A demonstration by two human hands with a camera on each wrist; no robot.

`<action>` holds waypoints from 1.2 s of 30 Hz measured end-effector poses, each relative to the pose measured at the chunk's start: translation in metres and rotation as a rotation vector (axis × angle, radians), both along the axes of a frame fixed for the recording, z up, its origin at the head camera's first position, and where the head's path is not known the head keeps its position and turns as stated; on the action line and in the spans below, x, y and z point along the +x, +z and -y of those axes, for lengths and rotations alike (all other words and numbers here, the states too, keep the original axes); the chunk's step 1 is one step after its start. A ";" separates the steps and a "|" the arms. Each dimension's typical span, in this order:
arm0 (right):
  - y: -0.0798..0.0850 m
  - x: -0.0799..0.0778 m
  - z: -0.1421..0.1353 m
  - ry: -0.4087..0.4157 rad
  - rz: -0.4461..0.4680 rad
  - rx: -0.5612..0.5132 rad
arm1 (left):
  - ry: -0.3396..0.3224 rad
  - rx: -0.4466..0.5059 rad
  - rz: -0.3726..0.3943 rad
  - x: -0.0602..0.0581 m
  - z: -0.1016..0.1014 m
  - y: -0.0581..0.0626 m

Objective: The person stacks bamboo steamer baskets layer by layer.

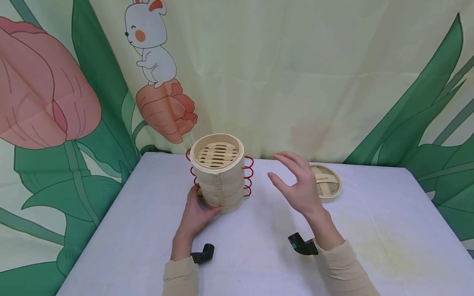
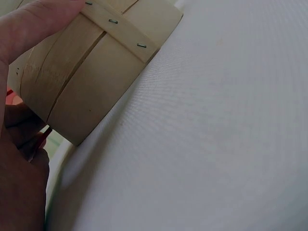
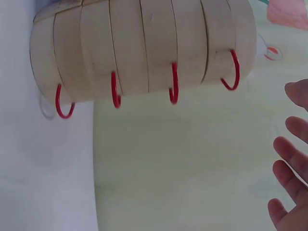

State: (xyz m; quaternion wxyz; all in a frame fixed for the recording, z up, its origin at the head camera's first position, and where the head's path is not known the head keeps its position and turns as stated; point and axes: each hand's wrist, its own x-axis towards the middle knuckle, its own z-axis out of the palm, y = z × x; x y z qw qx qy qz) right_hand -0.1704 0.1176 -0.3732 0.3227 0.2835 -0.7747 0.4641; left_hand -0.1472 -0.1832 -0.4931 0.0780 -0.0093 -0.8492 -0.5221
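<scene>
steamer stack (image 1: 223,187) seen upright on table (image 1: 370,255) | left hand (image 1: 197,216) wrapped round its lower side | right hand (image 1: 301,190) held spread, nothing gripped, near lid (image 1: 327,181) | could get toppled tbh if shoved that low

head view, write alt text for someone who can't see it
A person's left hand holds a red-handled bamboo steamer stack on a white table. The empty right hand is raised between the stack and a round bamboo lid, before a cartoon-print curtain.
</scene>
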 end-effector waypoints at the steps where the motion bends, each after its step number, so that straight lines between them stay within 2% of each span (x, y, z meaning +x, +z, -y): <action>1: 0.000 0.000 -0.002 -0.007 0.001 -0.005 | 0.000 0.000 0.001 0.000 0.000 0.000; 11: 0.003 -0.004 -0.036 -0.117 0.039 -0.047 | -0.003 -0.006 -0.012 0.000 -0.001 0.000; 15: -0.001 -0.006 -0.052 -0.181 0.089 -0.036 | -0.007 -0.002 -0.016 0.000 -0.001 -0.001; 22: -0.011 -0.008 -0.074 -0.239 0.190 -0.036 | -0.009 0.005 -0.017 0.000 0.000 -0.002; 36: -0.029 -0.013 -0.097 -0.326 0.312 0.007 | 0.004 0.001 0.023 0.000 0.000 0.000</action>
